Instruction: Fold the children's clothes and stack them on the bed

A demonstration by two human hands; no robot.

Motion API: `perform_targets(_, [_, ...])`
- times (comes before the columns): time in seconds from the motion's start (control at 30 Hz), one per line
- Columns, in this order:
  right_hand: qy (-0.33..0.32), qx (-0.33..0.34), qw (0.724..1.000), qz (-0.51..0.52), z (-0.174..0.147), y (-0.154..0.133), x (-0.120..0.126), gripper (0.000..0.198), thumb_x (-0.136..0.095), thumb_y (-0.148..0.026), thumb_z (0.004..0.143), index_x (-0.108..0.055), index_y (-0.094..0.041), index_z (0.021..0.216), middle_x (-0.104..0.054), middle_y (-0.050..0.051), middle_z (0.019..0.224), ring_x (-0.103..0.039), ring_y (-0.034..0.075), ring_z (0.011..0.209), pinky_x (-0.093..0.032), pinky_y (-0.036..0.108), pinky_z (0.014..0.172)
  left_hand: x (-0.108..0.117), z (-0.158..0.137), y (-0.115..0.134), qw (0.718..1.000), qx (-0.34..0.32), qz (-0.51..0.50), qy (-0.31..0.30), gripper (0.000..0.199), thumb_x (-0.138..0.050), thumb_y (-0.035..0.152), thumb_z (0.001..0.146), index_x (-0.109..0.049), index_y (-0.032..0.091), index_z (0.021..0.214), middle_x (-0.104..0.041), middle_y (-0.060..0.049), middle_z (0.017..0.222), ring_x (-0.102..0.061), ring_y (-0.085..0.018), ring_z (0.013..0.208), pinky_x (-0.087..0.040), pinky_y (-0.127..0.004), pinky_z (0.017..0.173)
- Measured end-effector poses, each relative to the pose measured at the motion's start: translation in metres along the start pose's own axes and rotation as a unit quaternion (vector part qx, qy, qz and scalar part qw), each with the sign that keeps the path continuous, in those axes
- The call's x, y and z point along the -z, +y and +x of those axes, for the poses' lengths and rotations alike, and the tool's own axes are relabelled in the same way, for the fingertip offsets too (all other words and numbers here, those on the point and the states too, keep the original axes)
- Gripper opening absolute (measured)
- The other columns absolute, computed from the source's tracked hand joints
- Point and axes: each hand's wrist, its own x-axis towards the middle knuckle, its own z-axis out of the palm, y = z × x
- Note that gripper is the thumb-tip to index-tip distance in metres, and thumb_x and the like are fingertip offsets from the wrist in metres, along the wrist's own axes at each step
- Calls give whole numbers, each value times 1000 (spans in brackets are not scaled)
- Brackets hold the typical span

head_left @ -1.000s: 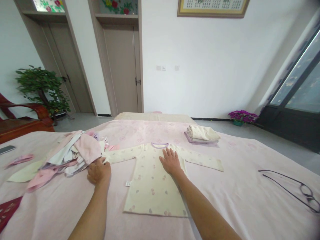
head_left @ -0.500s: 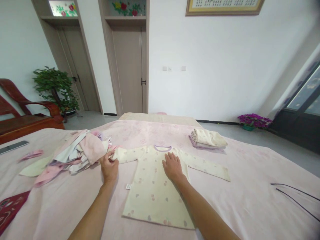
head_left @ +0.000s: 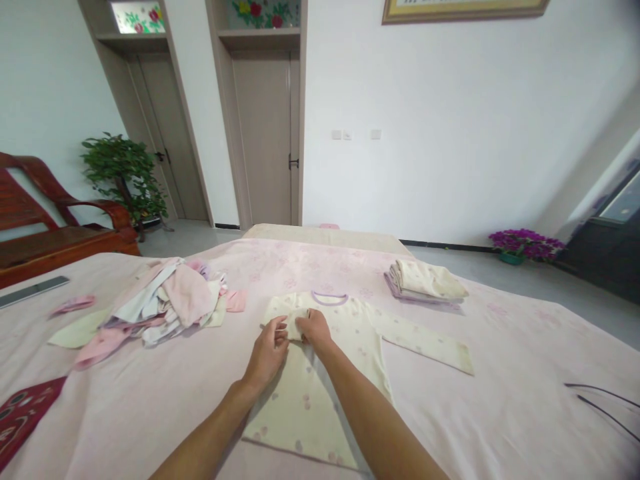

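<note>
A cream child's long-sleeved shirt (head_left: 310, 400) with small printed motifs and a purple neckband lies flat on the cloth. Its left-side sleeve is turned inward over the chest. My left hand (head_left: 270, 353) pinches the shirt at the folded sleeve. Close beside it, my right hand (head_left: 315, 331) has its thumb and fingers closed on the same sleeve, whose end is partly hidden by the hands. The other sleeve (head_left: 427, 340) stretches out to the right.
A loose pile of clothes (head_left: 175, 300) is on the left, with a pink piece (head_left: 236, 301) beside it. Folded clothes (head_left: 425, 280) are stacked at the back right. A phone (head_left: 35, 291), a red item (head_left: 30, 410) and black cords (head_left: 600, 393) lie on the pink tablecloth (head_left: 500, 400).
My left hand has brought the left-side sleeve inward over the shirt. My right hand has gone from lying flat on the chest to gripping the sleeve. The view has shifted slightly.
</note>
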Motion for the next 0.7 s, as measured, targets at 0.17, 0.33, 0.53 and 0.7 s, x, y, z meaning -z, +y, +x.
perform_targets(0.17, [39,20,999,32,21,-10,9,16,-56,-30,78,-62,-17,73,-57,-1,55,-56,14,54,-43,20,46,52,-45,7,977,74,175,-95,33,-48,35,88,-55,19,116,-65,-5,97,-64,-18,84,-47,-31,77])
perform_targets(0.33, [59,53,994,69,42,-45,29,19,-58,-35,80,-60,-16,81,-57,-2,59,-52,10,50,-43,17,42,68,-78,30,944,139,254,-159,35,-51,40,86,-55,24,117,-66,2,84,-63,-18,78,-37,-27,67])
perform_targets(0.53, [58,88,992,73,52,-80,72,22,-63,-37,75,-60,-16,80,-58,-2,61,-53,9,52,-44,18,47,60,-80,37,939,168,249,-169,43,-53,30,81,-52,23,123,-64,3,82,-62,-17,78,-33,-25,65])
perform_targets(0.7, [64,126,988,53,50,-85,115,23,-62,-37,70,-61,-16,79,-59,0,61,-52,10,52,-40,19,47,55,-79,43,954,150,202,-163,48,-51,24,80,-50,24,128,-59,4,79,-59,-14,73,-34,-22,64])
